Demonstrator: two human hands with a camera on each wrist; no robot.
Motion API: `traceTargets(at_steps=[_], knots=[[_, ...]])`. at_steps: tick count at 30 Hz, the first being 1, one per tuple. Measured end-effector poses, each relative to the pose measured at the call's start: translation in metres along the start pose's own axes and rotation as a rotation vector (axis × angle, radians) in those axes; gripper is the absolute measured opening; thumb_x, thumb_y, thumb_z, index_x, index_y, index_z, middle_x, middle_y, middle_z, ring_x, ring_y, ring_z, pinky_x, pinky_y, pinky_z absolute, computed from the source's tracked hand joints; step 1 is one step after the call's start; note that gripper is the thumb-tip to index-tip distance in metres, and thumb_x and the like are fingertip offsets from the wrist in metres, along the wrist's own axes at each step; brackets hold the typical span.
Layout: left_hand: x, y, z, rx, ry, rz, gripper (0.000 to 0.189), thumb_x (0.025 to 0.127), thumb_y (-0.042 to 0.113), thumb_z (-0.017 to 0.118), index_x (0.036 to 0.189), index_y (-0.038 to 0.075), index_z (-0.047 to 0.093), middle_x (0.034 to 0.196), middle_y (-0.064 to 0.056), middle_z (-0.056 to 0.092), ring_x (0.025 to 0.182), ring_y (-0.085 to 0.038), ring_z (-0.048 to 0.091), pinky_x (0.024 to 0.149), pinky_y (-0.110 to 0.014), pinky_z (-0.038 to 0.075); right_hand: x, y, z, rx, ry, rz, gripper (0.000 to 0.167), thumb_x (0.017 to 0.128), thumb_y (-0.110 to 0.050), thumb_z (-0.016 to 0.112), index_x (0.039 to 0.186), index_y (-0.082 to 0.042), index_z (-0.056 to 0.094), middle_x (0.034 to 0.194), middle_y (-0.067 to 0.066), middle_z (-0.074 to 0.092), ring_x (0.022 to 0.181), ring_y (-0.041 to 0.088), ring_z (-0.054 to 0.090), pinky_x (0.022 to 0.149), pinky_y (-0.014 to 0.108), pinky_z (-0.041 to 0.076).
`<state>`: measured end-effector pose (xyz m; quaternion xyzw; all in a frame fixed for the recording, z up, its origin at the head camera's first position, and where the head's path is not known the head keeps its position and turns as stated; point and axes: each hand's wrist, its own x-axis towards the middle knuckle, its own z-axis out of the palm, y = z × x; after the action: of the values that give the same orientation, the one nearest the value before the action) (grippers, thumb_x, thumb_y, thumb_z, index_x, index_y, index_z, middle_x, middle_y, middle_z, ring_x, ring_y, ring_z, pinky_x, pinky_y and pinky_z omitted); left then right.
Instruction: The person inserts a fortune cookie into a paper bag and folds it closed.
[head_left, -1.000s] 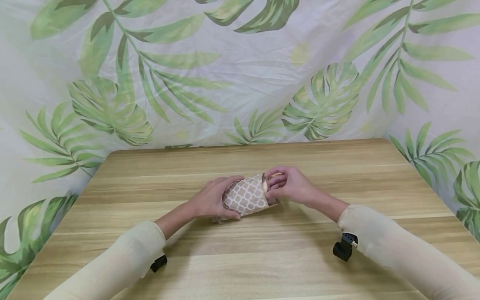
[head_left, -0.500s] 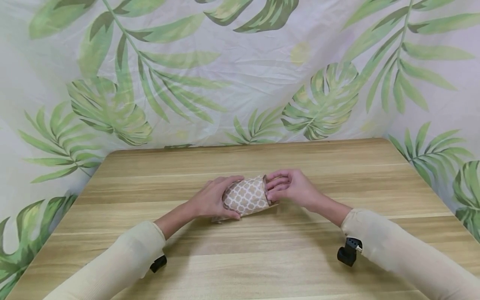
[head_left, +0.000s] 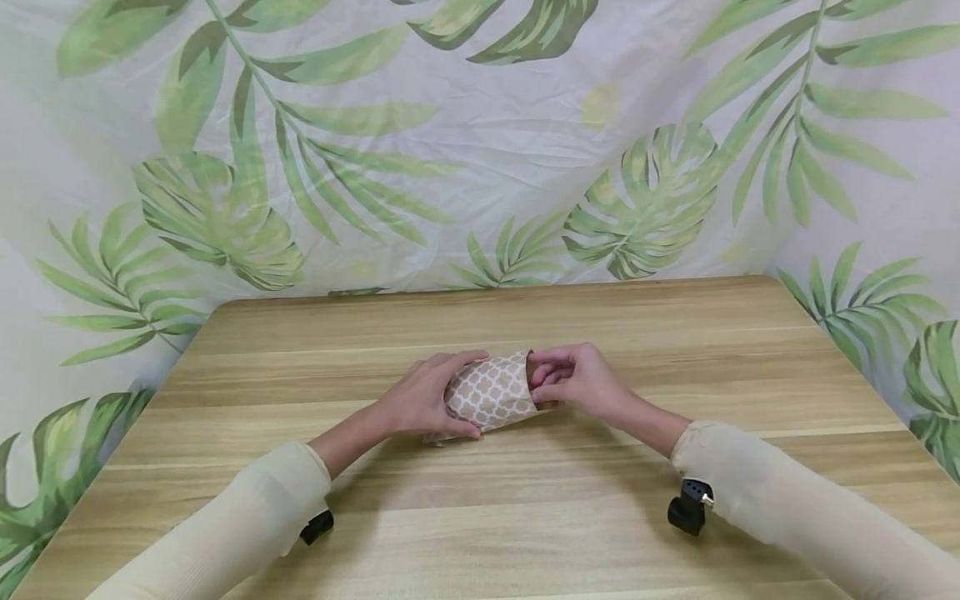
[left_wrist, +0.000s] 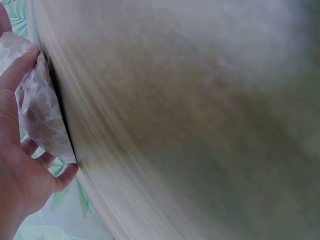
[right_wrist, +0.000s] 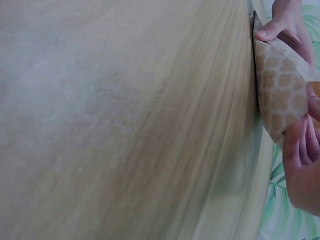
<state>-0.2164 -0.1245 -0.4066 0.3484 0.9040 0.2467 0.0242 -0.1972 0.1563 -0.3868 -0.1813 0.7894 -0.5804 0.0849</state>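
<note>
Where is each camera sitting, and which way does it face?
Head: on the person's head, facing forward and down at a tan-and-white patterned pouch, apparently paper, and a pale wood-grain table; both cream fabric sleeves, left hand and right hand show.
Left wrist: on that wrist, looking across the table; the left hand shows, plus a sliver, probably of the right.
Right wrist: on that wrist, looking across the table; both hands show partly.
Shared: both wrist views show the left hand holding the pouch.

Head cam: right hand (head_left: 583, 379) partly hidden in mouth of patterned pouch (head_left: 491, 392), I can't see inside. Left hand (head_left: 420, 400) covers part of pouch. Sleeves (head_left: 225, 517) cut off at bottom. Wrist cams: both hands cropped, tabletop (left_wrist: 165, 110) blurred; orange-brown patch (right_wrist: 315, 89) too small to tell.
</note>
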Motion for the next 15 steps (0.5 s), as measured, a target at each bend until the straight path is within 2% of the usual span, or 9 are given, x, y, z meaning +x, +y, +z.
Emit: traceTargets(at_steps=[3, 6, 15], knots=[[0.0010, -0.0001, 0.0002, 0.000, -0.004, -0.002, 0.106, 0.068, 0.050, 0.095, 0.154, 0.015, 0.045, 0.148, -0.015, 0.055, 0.137, -0.036, 0.051, 0.109, -0.061, 0.040, 0.0017, 0.0001, 0.0017, -0.086, 0.028, -0.024, 0.047, 0.077, 0.014, 0.081, 0.121, 0.018, 0.066, 0.079, 0.011, 0.065, 0.071, 0.012, 0.056, 0.062, 0.017, 0.048], [0.0015, -0.0005, 0.0007, 0.000, -0.005, -0.003, 0.106, 0.068, 0.050, 0.094, 0.154, 0.015, 0.045, 0.148, -0.015, 0.056, 0.137, -0.036, 0.051, 0.109, -0.062, 0.040, 0.0026, 0.0003, 0.0032, -0.129, 0.040, -0.020, 0.046, 0.076, 0.013, 0.082, 0.119, 0.015, 0.069, 0.075, 0.010, 0.058, 0.070, 0.014, 0.048, 0.062, 0.019, 0.042], [0.0008, -0.0021, -0.0001, 0.000, -0.002, -0.001, 0.105, 0.068, 0.049, 0.095, 0.154, 0.016, 0.045, 0.147, -0.016, 0.057, 0.135, -0.036, 0.052, 0.108, -0.061, 0.041, 0.0062, 0.0059, 0.0087, -0.240, 0.053, -0.042, 0.042, 0.076, 0.010, 0.082, 0.117, 0.011, 0.073, 0.076, 0.006, 0.052, 0.073, 0.015, 0.044, 0.064, 0.023, 0.038]])
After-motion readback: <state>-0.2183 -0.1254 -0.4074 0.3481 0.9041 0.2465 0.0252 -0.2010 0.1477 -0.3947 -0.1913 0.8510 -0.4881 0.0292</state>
